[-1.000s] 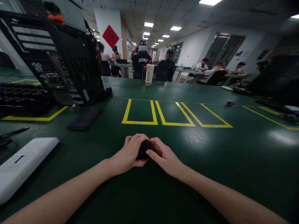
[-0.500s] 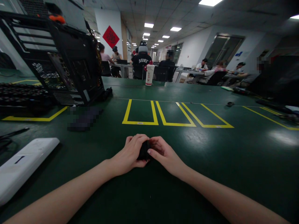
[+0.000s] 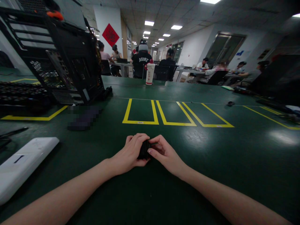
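A small, dark, blocky object (image 3: 143,150) is in my hands, low over the green table (image 3: 150,193); its kind cannot be made out. My left hand (image 3: 133,150) wraps round it from the left, fingers over its top and thumb along its near side. From the right, the bent fingers and thumb of my right hand (image 3: 165,153) close on the object's right edge. Much of the object is hidden behind the fingers.
An open black computer case (image 3: 67,62) stands at the back left. A white rounded device (image 3: 25,168) lies to the left. Yellow tape outlines (image 3: 140,122) mark the table ahead, with a paper cup (image 3: 150,75) beyond. Several people sit at far tables.
Both hands stay round the dark object in nearly the same place. The whole view has shifted very slightly.
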Tool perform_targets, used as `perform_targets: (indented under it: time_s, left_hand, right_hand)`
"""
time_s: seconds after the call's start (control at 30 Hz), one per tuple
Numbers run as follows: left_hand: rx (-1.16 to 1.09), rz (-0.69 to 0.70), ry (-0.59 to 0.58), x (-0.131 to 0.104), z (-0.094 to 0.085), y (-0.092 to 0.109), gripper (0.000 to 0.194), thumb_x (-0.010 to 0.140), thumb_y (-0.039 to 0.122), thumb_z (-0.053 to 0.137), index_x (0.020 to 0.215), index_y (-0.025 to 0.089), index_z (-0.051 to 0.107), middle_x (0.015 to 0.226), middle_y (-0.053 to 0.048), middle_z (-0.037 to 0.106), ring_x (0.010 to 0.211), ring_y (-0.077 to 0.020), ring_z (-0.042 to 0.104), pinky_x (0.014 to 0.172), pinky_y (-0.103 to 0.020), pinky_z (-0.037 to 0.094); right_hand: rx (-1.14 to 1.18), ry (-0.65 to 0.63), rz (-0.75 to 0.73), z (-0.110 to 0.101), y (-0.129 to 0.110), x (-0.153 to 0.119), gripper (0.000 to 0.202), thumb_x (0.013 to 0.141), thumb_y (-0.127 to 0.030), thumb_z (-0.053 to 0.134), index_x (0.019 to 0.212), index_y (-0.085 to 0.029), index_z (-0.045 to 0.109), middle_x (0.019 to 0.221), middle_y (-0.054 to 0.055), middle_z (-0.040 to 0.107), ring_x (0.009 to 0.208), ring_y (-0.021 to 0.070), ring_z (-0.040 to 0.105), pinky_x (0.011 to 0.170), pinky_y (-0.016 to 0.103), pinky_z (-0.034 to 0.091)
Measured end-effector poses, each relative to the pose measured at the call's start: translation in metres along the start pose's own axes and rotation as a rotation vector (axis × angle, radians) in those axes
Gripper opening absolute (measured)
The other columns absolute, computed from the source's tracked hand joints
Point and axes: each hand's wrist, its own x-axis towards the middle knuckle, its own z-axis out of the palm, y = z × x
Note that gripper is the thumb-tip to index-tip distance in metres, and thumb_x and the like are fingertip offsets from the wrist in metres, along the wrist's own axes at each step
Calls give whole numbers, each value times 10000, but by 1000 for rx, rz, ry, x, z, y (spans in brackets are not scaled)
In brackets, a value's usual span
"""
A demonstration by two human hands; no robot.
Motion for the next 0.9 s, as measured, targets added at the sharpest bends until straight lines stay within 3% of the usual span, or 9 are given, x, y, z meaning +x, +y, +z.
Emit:
perform_targets:
  time_s: [0.27, 0.5, 0.67, 0.9]
  left_hand:
    - [-6, -5, -27, -1, -1, -1, 639, 710, 149, 599, 1208, 239, 208, 1160, -93, 398, 1079, -251, 408, 899, -441, 311]
    - [4, 5, -9, 0, 0, -2, 612, 732, 194, 593, 1210, 231, 212, 1154, -100, 411, 1093, -254, 409, 903, -439, 305]
    - [-25, 5, 7, -1, -1, -2, 607, 721, 198, 603, 1207, 246, 242, 1144, -83, 428, 1052, -253, 441, 884, -439, 325]
    - [-13, -11, -26, -1, -1, -1, 603, 721, 179, 596, 1200, 228, 231, 1147, -97, 408, 1056, -253, 427, 886, -435, 321]
  right_hand:
    - [-15, -54, -50, -3, -3, -3, 231, 776, -188, 566, 978, -206, 454, 1026, 24, 504, 1011, 161, 527, 897, 362, 448]
    - [64, -31, -17, -3, 2, 0, 149, 813, -269, 517, 930, -210, 446, 908, 10, 530, 863, 148, 574, 740, 322, 504]
    - [20, -21, 8, -5, 1, 2, 218, 803, -260, 532, 999, -209, 452, 1013, 32, 514, 955, 163, 539, 819, 345, 476]
    - [82, -85, -25, -7, 6, 1, 289, 740, -202, 614, 958, -220, 426, 1006, 11, 517, 950, 153, 560, 838, 348, 468]
